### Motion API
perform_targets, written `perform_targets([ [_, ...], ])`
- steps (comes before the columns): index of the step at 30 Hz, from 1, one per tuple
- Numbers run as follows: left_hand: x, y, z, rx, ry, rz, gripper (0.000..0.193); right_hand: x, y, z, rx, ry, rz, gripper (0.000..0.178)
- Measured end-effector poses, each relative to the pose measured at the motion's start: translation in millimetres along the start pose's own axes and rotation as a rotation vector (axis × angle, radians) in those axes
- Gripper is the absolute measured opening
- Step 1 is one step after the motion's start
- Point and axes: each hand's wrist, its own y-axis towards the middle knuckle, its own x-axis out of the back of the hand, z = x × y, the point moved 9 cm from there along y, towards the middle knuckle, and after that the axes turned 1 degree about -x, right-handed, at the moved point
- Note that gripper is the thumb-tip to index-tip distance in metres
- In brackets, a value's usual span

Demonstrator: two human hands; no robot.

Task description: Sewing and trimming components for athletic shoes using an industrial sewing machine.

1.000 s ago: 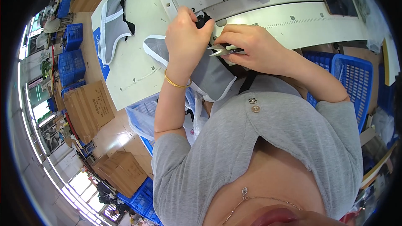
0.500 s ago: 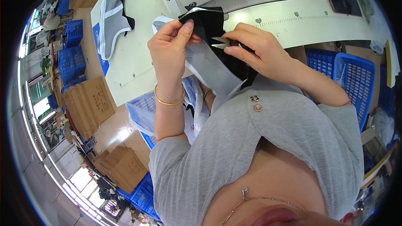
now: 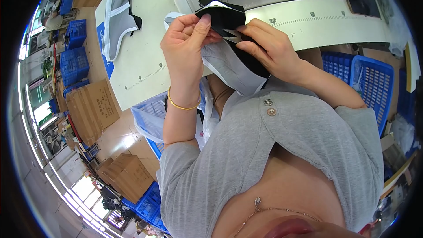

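Your left hand point(image 3: 187, 42) pinched cloth point(image 3: 227, 16), right hand point(image 3: 274, 48) gripped snips point(image 3: 235, 39) at left's 3 o'clock; you needed cloth taut, snips clear of skin.

Matt black cloth point(image 3: 224, 17) up top, soft and swallowing the light, and right against it the snips point(image 3: 233, 39), bare silvery metal on the blades! Below, light grey fabric point(image 3: 231, 70), smooth with a faint sheen. There's the bracelet point(image 3: 183, 106), glossy, gold-coloured metal! Underneath, a smooth white tabletop point(image 3: 132, 81); over to the right, a phone point(image 3: 361, 2) with a dark, glassy face. Blue moulded plastic on the crate point(image 3: 374, 79), filmy see-through plastic on the bag point(image 3: 150, 113), dull brown cardboard on the carton point(image 3: 92, 112), and the floor point(image 3: 128, 142) gleams, polished!
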Motion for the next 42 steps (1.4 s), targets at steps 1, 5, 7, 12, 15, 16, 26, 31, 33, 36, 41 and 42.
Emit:
perform_targets([
  [1,-2,0,0,0.005,0.000,0.003,0.018,1,0,2,0.021,-0.012,-0.024,0.028],
  [5,-4,0,1,0.000,-0.022,0.002,0.017,2,3,4,0.070,-0.044,-0.067,0.029],
  [7,-6,-1,3,0.019,-0.011,0.003,0.015,5,3,9,0.118,-0.126,-0.107,0.028],
  [12,-10,-2,-4,-0.048,0.055,0.006,0.013,15,10,12,0.193,-0.154,-0.172,0.025],
  [15,-14,-4,-13,-0.120,0.133,0.009,0.015,25,24,16,0.243,-0.181,-0.202,0.022],
  [16,-15,-5,-16,-0.134,0.156,0.008,0.016,28,29,19,0.271,-0.217,-0.210,0.021],
  [26,-6,5,-21,-0.083,-0.004,-0.017,0.015,37,37,11,0.251,-0.089,-0.088,0.028],
  [31,-19,3,-23,-0.071,0.188,0.078,0.015,37,49,17,0.279,-0.149,-0.108,0.028],
  [33,-18,5,-17,-0.005,0.117,0.129,0.015,36,62,9,0.097,-0.115,-0.029,0.025],
  [36,-20,5,-8,0.103,0.004,0.179,0.016,31,59,-12,0.049,-0.096,0.045,0.024],
  [41,-15,6,2,0.145,-0.066,0.133,0.016,38,46,-10,0.077,-0.093,-0.036,0.025],
  [42,-15,6,1,0.131,-0.068,0.121,0.016,38,42,-9,0.126,-0.126,-0.050,0.026],
])
